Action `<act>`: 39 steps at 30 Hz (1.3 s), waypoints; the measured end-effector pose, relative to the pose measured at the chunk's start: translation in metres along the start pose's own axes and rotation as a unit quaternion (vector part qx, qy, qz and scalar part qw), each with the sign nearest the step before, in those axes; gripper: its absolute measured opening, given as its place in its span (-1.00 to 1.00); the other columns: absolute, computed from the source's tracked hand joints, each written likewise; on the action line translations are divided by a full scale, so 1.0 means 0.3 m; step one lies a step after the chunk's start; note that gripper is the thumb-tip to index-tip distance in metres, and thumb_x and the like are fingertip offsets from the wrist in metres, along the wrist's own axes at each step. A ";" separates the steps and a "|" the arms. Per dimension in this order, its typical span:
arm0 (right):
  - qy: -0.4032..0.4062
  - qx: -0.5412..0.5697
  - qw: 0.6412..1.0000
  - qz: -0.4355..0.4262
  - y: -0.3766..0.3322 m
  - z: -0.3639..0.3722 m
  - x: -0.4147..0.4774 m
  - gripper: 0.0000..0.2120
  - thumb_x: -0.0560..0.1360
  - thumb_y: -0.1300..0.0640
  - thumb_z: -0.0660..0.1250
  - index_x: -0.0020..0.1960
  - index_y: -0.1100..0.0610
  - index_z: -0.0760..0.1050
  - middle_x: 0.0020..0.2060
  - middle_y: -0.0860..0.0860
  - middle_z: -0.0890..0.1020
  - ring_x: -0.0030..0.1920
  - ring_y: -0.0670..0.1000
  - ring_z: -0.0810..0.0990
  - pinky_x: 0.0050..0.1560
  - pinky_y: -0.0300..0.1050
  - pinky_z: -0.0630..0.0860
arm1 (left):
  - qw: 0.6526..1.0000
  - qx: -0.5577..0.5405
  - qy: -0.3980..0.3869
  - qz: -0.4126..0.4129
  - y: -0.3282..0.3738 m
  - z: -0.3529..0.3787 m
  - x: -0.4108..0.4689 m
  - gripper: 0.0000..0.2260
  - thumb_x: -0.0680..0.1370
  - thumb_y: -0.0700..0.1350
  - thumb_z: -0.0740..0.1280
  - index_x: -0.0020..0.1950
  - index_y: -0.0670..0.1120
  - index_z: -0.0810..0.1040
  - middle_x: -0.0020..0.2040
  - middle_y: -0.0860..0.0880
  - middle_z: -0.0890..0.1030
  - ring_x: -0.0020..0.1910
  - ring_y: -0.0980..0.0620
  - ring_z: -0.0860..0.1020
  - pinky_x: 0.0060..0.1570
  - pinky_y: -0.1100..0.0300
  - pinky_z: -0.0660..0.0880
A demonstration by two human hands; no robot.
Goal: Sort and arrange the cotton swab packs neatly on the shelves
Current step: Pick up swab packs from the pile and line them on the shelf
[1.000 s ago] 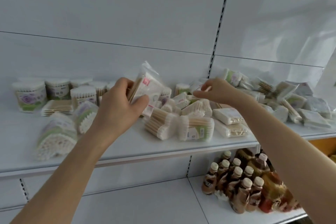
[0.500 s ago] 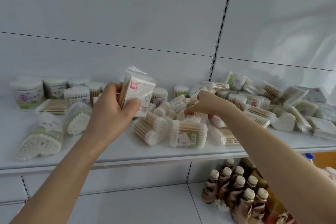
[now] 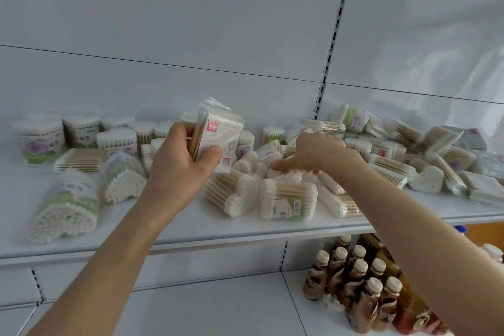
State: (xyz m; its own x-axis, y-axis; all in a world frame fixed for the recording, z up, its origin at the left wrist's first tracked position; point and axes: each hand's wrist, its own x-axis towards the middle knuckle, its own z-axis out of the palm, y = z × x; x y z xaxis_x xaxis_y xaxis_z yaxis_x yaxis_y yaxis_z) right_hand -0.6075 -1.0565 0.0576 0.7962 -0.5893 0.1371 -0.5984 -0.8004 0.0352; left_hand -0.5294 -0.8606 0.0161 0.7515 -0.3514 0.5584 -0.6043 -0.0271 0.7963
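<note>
- At nine o'clock I see round clear plastic tubs (image 3: 41, 142) with green-and-purple flower labels. They stand upright at the back of the white metal shelf (image 3: 191, 232), each packed full of white-tipped swabs.
- At eight o'clock, soft clear bags (image 3: 65, 204) of swabs lie on their sides, tips towards me.
- Just left of centre, the left hand (image 3: 177, 166) grips a stack of flat clear cotton swab packs (image 3: 221, 139) with a red label, thumb across the front and fingers behind. Over the last second the stack has swung from a tilt to nearly upright, raised over the heap.
- At six o'clock, a heart-shaped clear box (image 3: 231, 194) and a rectangular clear box (image 3: 286, 199) with a green label lie on their sides, wooden sticks showing.
- Just right of centre, the right hand (image 3: 316, 153) has dropped from the back of the heap down into it. Its thumb points to nine o'clock and its fingers are buried among packs, so I cannot tell whether they hold anything. I judge it is fishing for another matching pack.
- At three o'clock, the mixed heap of packs (image 3: 409, 150) lies unsorted, so most of the job remains.
- At five o'clock, brown bottles (image 3: 354, 281) with cream caps stand on the lower shelf (image 3: 218, 308).
</note>
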 end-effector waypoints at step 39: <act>0.234 0.457 0.858 -0.014 0.006 -0.064 0.182 -0.69 0.46 0.18 0.34 0.18 0.21 0.45 -0.14 0.04 0.55 -0.20 0.06 0.56 -0.06 -0.01 0.54 | 0.970 -0.211 0.057 -0.106 -0.019 -0.016 0.107 -0.64 0.41 -0.13 0.46 0.15 -0.13 0.47 -0.02 -0.02 0.63 -0.14 0.11 0.61 -0.31 0.32 0.49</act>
State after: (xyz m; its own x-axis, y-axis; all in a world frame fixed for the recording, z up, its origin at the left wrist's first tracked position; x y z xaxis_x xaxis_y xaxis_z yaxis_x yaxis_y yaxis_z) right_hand -0.5668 -1.0879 0.0842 0.5580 -0.6304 0.5397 -0.0882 -0.6917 -0.7168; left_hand -0.5006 -0.8670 0.0306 0.8855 -0.2742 0.3752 -0.2891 0.3071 0.9067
